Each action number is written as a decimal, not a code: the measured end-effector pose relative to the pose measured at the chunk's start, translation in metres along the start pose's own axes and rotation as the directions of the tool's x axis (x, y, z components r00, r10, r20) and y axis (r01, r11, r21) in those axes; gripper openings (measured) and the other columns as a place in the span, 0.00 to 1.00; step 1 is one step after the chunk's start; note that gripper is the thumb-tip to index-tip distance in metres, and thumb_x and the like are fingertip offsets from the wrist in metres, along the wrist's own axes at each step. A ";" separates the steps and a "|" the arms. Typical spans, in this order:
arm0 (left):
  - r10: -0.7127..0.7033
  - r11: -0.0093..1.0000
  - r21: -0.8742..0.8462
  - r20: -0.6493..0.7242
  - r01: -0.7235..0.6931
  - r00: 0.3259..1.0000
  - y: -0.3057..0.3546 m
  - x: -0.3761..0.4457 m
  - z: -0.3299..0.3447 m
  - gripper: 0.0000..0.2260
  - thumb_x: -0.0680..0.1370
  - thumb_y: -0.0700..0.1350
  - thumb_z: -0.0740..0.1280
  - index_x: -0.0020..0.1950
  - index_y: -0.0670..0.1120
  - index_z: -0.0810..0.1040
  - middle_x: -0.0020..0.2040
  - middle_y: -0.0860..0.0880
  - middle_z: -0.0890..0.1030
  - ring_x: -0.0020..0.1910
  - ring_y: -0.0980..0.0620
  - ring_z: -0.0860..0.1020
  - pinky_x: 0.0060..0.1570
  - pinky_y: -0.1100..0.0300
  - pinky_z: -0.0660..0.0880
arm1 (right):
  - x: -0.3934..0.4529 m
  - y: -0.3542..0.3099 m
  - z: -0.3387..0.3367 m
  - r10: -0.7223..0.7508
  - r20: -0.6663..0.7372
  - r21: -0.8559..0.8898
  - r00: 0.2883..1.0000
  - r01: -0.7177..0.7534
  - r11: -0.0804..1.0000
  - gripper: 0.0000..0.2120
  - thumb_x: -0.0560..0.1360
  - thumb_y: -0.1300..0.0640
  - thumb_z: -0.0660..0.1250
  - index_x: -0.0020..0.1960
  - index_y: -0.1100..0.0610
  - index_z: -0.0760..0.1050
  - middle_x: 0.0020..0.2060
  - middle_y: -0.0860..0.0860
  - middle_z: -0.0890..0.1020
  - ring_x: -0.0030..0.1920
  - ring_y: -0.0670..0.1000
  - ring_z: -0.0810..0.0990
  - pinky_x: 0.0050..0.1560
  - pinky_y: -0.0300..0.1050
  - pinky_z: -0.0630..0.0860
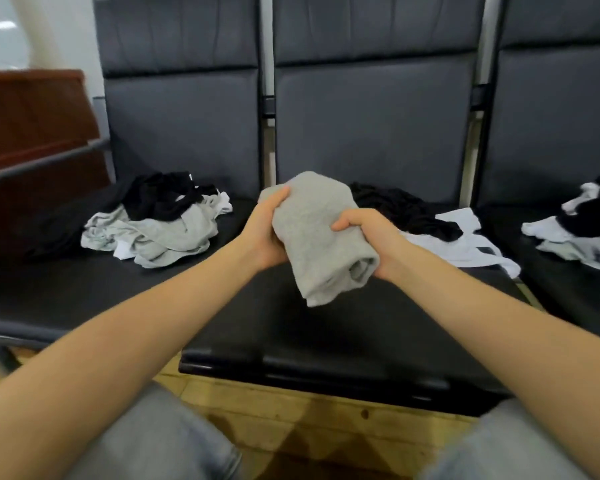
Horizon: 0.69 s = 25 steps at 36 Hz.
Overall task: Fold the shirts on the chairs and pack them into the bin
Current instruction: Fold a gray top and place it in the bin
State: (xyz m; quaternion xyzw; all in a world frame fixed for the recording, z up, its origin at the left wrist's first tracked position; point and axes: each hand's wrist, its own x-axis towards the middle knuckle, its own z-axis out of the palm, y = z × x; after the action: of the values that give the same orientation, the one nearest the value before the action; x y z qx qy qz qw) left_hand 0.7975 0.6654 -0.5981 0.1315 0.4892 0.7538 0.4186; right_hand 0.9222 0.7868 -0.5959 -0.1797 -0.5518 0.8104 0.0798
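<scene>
We see two bare forearms, no sleeves reaching the wrists | left hand [264,233] and right hand [368,237] without rings, watch or gloves | below the hands, light grey-blue faded denim jeans [160,441] cover both knees

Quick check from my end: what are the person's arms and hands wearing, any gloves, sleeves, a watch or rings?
Nothing shows on either arm. The left hand and right hand are bare, no gloves, and no ring or watch is visible. Both forearms are uncovered up to the frame edge, with no sleeve cuffs in view. Light blue-grey jeans cover the knees below.
</scene>
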 end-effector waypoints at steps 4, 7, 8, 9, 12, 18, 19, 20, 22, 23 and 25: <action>0.182 0.980 -0.060 -0.129 -0.191 0.975 0.012 0.008 0.010 0.23 0.79 0.55 0.65 0.69 0.43 0.73 0.61 0.42 0.80 0.60 0.44 0.79 0.52 0.48 0.78 | 0.018 0.013 -0.002 0.015 -0.085 0.031 0.996 -0.012 0.999 0.10 0.73 0.56 0.69 0.52 0.60 0.78 0.45 0.55 0.86 0.44 0.53 0.84 0.46 0.49 0.82; 0.275 0.956 -0.054 -0.163 -0.287 0.947 0.015 0.010 0.017 0.19 0.79 0.56 0.64 0.63 0.45 0.76 0.59 0.44 0.82 0.56 0.46 0.81 0.52 0.49 0.78 | 0.026 0.026 -0.007 0.002 -0.093 0.127 0.996 0.010 0.992 0.23 0.71 0.49 0.75 0.63 0.56 0.76 0.55 0.54 0.84 0.55 0.55 0.83 0.57 0.55 0.79; 0.305 0.948 -0.041 -0.167 -0.316 0.938 0.016 0.010 0.019 0.18 0.80 0.57 0.63 0.61 0.45 0.77 0.59 0.44 0.82 0.56 0.47 0.81 0.52 0.49 0.78 | 0.026 0.030 -0.008 0.011 -0.086 0.167 0.996 0.004 0.986 0.25 0.71 0.47 0.75 0.64 0.56 0.75 0.56 0.54 0.83 0.55 0.54 0.83 0.56 0.54 0.80; 0.333 0.938 -0.034 -0.173 -0.344 0.927 0.017 0.010 0.021 0.19 0.80 0.58 0.63 0.61 0.46 0.77 0.59 0.44 0.82 0.56 0.48 0.81 0.54 0.49 0.78 | 0.026 0.034 -0.009 0.031 -0.071 0.211 0.997 -0.015 0.977 0.27 0.71 0.46 0.74 0.65 0.57 0.73 0.56 0.55 0.82 0.56 0.55 0.82 0.54 0.53 0.80; 0.387 0.905 -0.104 -0.207 -0.414 0.899 0.022 0.004 0.024 0.23 0.79 0.59 0.62 0.65 0.44 0.75 0.62 0.43 0.80 0.59 0.47 0.79 0.62 0.47 0.75 | 0.030 0.043 -0.010 0.111 0.016 0.285 0.994 -0.111 0.952 0.39 0.70 0.42 0.73 0.71 0.63 0.63 0.60 0.62 0.77 0.58 0.60 0.79 0.53 0.53 0.79; 0.462 0.803 -0.353 -0.141 -0.480 0.876 0.010 -0.007 0.031 0.18 0.84 0.50 0.54 0.70 0.44 0.69 0.66 0.42 0.76 0.45 0.53 0.83 0.47 0.56 0.79 | 0.027 0.037 0.013 0.027 0.047 0.277 0.999 -0.039 0.960 0.30 0.71 0.39 0.71 0.69 0.48 0.70 0.61 0.47 0.79 0.63 0.50 0.75 0.64 0.53 0.69; 0.450 0.817 -0.348 -0.113 -0.459 0.886 0.006 -0.008 0.030 0.16 0.84 0.50 0.54 0.67 0.45 0.71 0.62 0.43 0.79 0.48 0.52 0.84 0.49 0.54 0.79 | 0.025 0.036 0.014 -0.012 0.021 0.329 1.000 0.004 0.944 0.22 0.74 0.43 0.70 0.64 0.50 0.73 0.55 0.46 0.82 0.57 0.48 0.78 0.63 0.50 0.72; 0.434 0.836 -0.327 -0.096 -0.440 0.896 0.003 -0.010 0.029 0.15 0.84 0.51 0.54 0.63 0.45 0.74 0.60 0.43 0.80 0.51 0.49 0.83 0.54 0.51 0.77 | 0.025 0.034 0.014 -0.047 -0.016 0.378 0.999 0.049 0.925 0.15 0.76 0.47 0.69 0.59 0.52 0.76 0.50 0.47 0.84 0.53 0.47 0.81 0.60 0.48 0.75; 0.447 0.840 -0.279 -0.133 -0.466 0.885 -0.002 -0.012 0.025 0.14 0.83 0.49 0.56 0.55 0.43 0.78 0.61 0.39 0.79 0.52 0.47 0.83 0.58 0.48 0.76 | 0.021 0.027 0.011 -0.081 -0.084 0.421 0.993 0.109 0.900 0.12 0.77 0.52 0.68 0.57 0.57 0.77 0.49 0.52 0.84 0.52 0.50 0.82 0.61 0.49 0.76; 0.453 0.835 -0.267 -0.161 -0.481 0.877 -0.003 -0.012 0.023 0.13 0.83 0.48 0.57 0.52 0.43 0.78 0.60 0.38 0.79 0.49 0.48 0.83 0.57 0.48 0.76 | 0.021 0.024 0.008 -0.064 -0.097 0.435 0.993 0.100 0.895 0.13 0.77 0.52 0.68 0.57 0.60 0.76 0.48 0.54 0.84 0.52 0.52 0.82 0.63 0.49 0.76; 0.416 0.867 -0.228 -0.160 -0.444 0.895 -0.003 -0.017 0.013 0.10 0.82 0.47 0.60 0.54 0.44 0.77 0.58 0.41 0.82 0.51 0.49 0.83 0.60 0.48 0.75 | 0.021 0.017 0.003 -0.038 -0.101 0.436 0.994 0.078 0.897 0.13 0.79 0.54 0.66 0.57 0.63 0.75 0.47 0.56 0.82 0.49 0.53 0.81 0.62 0.49 0.76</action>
State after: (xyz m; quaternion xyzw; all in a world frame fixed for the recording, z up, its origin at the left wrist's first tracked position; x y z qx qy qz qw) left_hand 0.8172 0.6617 -0.5905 0.1417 0.3663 0.8911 0.2273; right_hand 0.9029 0.7841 -0.6151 -0.1768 -0.3561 0.9022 0.1671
